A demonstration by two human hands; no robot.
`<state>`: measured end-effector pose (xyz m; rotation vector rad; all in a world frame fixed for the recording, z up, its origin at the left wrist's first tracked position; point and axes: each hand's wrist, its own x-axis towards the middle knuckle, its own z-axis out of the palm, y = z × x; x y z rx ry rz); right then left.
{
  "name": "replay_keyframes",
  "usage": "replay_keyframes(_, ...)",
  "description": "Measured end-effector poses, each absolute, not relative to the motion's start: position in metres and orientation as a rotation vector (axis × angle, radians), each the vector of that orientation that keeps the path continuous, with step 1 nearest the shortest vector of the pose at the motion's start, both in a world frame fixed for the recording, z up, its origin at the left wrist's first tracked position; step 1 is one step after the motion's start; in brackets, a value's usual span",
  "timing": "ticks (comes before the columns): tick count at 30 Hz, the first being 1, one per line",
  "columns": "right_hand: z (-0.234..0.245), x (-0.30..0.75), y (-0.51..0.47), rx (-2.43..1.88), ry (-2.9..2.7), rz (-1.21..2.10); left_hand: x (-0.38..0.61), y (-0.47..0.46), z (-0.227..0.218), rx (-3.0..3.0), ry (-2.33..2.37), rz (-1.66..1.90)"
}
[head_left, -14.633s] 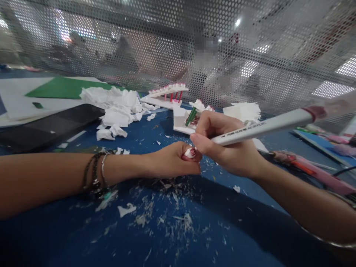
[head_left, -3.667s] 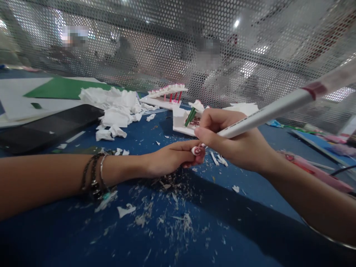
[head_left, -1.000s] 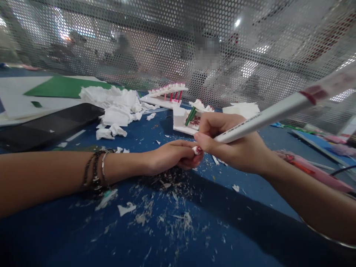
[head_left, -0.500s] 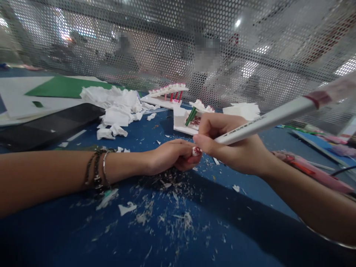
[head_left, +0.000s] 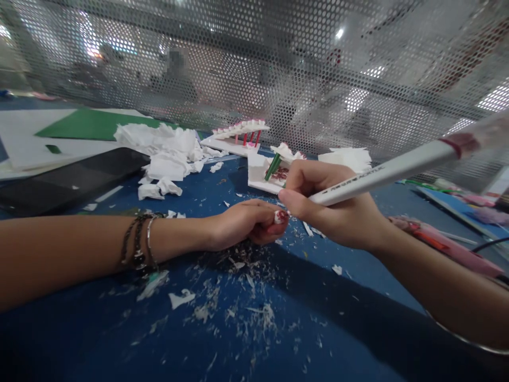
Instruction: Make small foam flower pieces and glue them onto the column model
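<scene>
In the head view, my left hand (head_left: 246,223) is closed over the blue table, pinching a small white piece (head_left: 280,217) with dark red marks between thumb and fingers. My right hand (head_left: 338,209) is wrapped round a white marker (head_left: 382,178) with a dark red band. The marker's tip end is hidden behind my fingers, close to the white piece. Just beyond my hands stands a white foam model (head_left: 264,183) with green sticks (head_left: 272,166) and dark red scribbles on its base. Farther back is another white model (head_left: 238,130) on red sticks.
White scraps and shavings (head_left: 266,315) litter the blue table (head_left: 191,339). At left lie a black phone (head_left: 75,178), crumpled white paper (head_left: 163,148) and a green sheet (head_left: 95,124). A pink tool (head_left: 457,249) with a cable lies at right. A perforated metal screen (head_left: 238,69) stands behind.
My right hand and the marker have shifted very slightly, the marker's back end tipping a little to the right. My left hand stays in place with the white piece.
</scene>
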<state>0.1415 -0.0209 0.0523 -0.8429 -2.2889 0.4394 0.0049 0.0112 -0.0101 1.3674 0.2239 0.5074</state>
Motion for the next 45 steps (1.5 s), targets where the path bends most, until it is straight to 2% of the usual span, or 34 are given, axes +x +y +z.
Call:
replay_keyframes(12,0.0532,0.1412,-0.0223,-0.895,-2.255,0.381,0.0044,0.0110,-0.0091,1.377,0.217,0.513)
replay_keyframes(19,0.0537,0.1399,-0.0218,-0.899,-2.204,0.339,0.0073,0.0087,-0.0104,1.467,0.238,0.653)
replay_keyframes(45,0.0532,0.1452,-0.0156,-0.871,-2.274,0.272,0.0068,0.0097,-0.0095,1.502,0.286,0.593)
